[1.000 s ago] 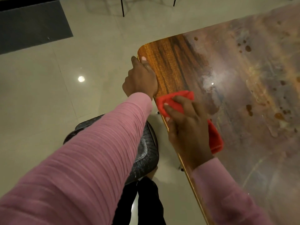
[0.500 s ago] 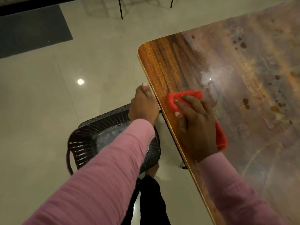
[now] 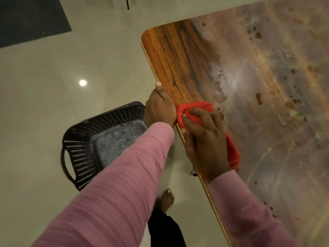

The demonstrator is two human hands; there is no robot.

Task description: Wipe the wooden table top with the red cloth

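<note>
The wooden table top [image 3: 179,65] fills the right side; its left strip shows clean wood grain, and the rest is hazy with smears and brown spots [image 3: 258,98]. My right hand [image 3: 204,139] grips the bunched red cloth [image 3: 194,108] and presses it on the top right at the table's left edge. My left hand [image 3: 160,109] holds that edge just beside the cloth, touching it, with the thumb on the rim. Its fingers are hidden under the edge.
A black perforated plastic basket [image 3: 83,150] with a handle stands on the tiled floor below my left arm, beside the table. My bare foot [image 3: 166,198] is on the floor near the table's edge. A dark mat [image 3: 30,18] lies at the far left.
My left hand has slid along the table's edge towards me and now meets the cloth. My right hand has drawn the cloth left to the edge.
</note>
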